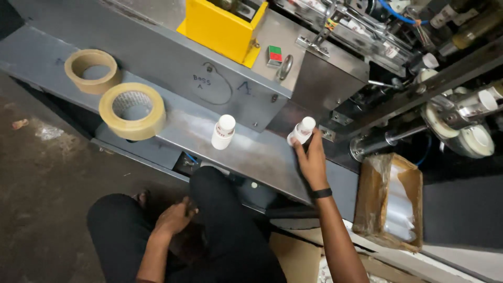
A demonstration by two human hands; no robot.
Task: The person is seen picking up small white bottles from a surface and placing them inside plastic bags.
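Right hand [312,162], fingers wrapped round a stack of small white paper cups [302,131] at the back of the grey steel counter [251,152], could topple it; left hand [173,217], loosely curled, rests on the knee.

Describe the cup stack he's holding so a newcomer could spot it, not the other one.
Start at the yellow box atop the grey machine, then drop to the metal shelf below it. Two white cup stacks stand there; take the right-hand stack, tilted and gripped by the right hand. The other stack stands alone, untouched.
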